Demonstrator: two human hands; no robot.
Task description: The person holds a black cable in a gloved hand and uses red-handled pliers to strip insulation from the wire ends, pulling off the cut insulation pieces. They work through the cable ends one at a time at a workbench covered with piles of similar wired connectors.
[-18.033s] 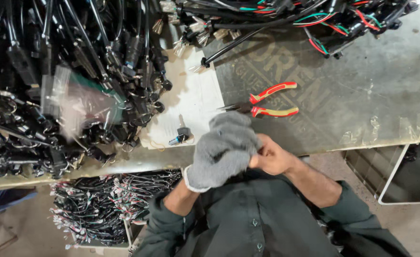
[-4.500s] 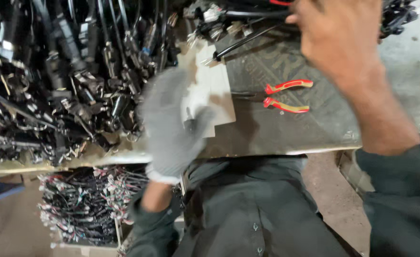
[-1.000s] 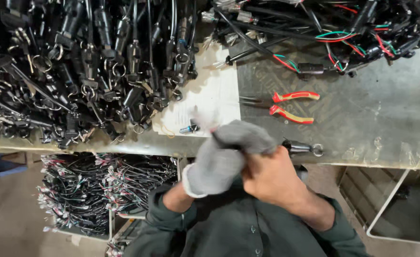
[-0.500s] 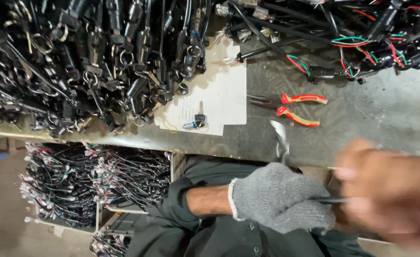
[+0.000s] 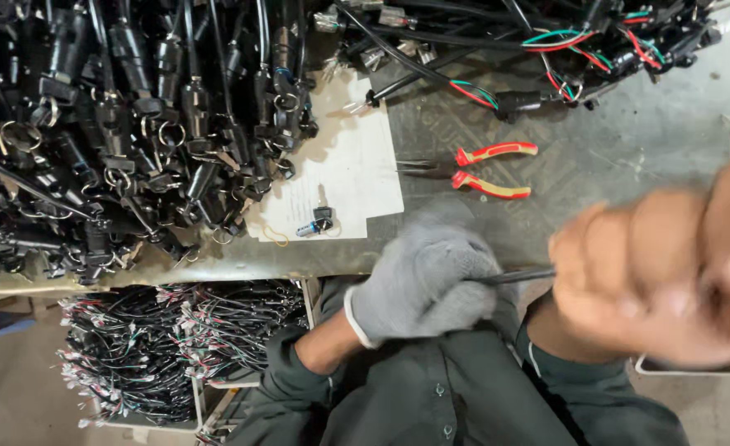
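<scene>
Taking the white sheet of paper (image 5: 344, 177) on the counter (image 5: 629, 157) as the fixed mark: to its left lies a big heap of black cable assemblies (image 5: 117, 132) with connectors and metal rings, spilling over onto the paper's left edge. Below that heap, under the counter's front edge, a bin (image 5: 199, 388) holds more thin wire bundles (image 5: 150, 347). On the paper's lower part sits a small black and blue part (image 5: 315, 221).

Just below and to the right of the paper, the left hand (image 5: 423, 285), in a grey knit glove, is curled closed over the counter's edge, gripping one end of a thin dark rod or cable (image 5: 513, 276) that sticks out to the right of its fingers. Right of the paper, on the bare counter, lie pliers (image 5: 485, 169) with red and yellow handles, apart from both hands. Above them, at the counter's far side, is a second tangle of black cables with red, green and blue wires (image 5: 546, 49).

Furthest right of the paper, the bare right hand (image 5: 670, 277) is close to the camera and badly blurred; it looks bunched into a fist at the rod's other end, but whether its grip truly closes on the rod I cannot tell
</scene>
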